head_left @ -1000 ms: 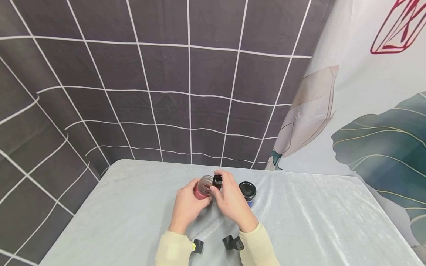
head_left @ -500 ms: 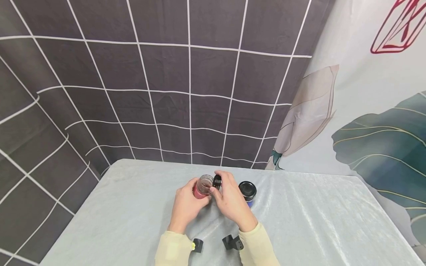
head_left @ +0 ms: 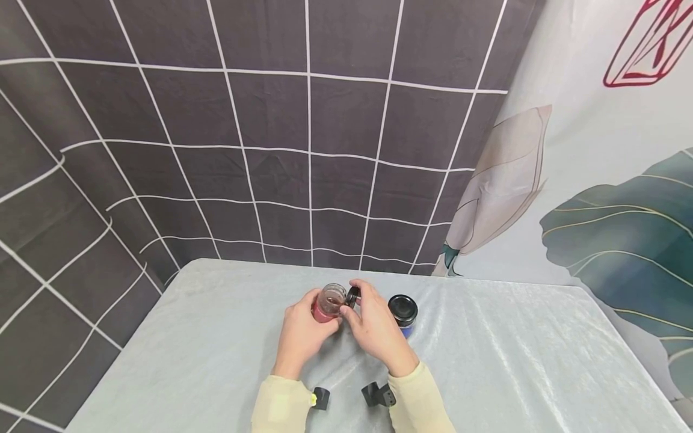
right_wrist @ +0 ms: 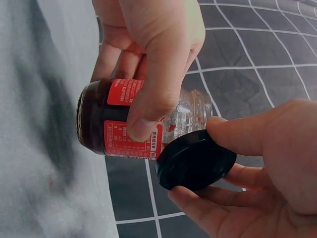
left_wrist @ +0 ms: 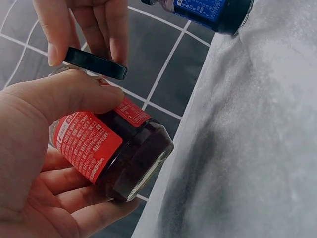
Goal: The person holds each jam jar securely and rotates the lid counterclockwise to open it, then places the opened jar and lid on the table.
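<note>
Where the pale cloth-covered table [head_left: 514, 355] reaches its far side, the left hand [head_left: 304, 338] wraps thumb and fingers round the red-labelled jar [head_left: 331, 299], which is over the cloth, mouth uncovered. Just right of it, the right hand [head_left: 381, 331] keeps thumb and fingers only a lid's width apart, pinching the black lid [head_left: 352, 296] beside the rim; whether they touch, I cannot tell. The blue-labelled jar [head_left: 403, 311] stands right of that hand, capped. Only the left wrist view shows the red-labelled jar's underside.
</note>
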The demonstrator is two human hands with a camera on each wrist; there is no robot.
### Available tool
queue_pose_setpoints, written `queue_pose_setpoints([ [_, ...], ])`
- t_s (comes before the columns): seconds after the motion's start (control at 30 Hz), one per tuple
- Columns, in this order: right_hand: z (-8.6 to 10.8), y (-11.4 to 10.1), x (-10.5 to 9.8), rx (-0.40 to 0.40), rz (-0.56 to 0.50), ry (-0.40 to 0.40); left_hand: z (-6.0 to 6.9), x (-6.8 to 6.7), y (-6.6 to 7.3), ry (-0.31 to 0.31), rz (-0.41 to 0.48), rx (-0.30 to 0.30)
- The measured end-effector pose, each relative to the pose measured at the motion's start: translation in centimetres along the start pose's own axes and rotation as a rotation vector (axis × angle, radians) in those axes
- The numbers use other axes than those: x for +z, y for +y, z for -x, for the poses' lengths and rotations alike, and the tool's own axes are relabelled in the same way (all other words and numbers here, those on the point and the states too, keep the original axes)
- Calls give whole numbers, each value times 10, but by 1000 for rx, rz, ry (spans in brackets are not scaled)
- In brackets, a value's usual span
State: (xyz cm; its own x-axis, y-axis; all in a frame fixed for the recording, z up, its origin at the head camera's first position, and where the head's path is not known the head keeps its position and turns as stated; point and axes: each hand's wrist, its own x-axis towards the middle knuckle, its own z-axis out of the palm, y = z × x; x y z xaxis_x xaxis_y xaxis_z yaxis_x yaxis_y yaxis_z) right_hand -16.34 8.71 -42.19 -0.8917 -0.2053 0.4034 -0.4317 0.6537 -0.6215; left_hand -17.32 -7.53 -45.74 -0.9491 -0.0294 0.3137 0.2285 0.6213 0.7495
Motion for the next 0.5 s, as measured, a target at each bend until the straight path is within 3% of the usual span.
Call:
queue_pose_setpoints([
  [0.5, 0, 2, 1, 9, 20, -12, -2, -2, -2, 4, -5, -17],
])
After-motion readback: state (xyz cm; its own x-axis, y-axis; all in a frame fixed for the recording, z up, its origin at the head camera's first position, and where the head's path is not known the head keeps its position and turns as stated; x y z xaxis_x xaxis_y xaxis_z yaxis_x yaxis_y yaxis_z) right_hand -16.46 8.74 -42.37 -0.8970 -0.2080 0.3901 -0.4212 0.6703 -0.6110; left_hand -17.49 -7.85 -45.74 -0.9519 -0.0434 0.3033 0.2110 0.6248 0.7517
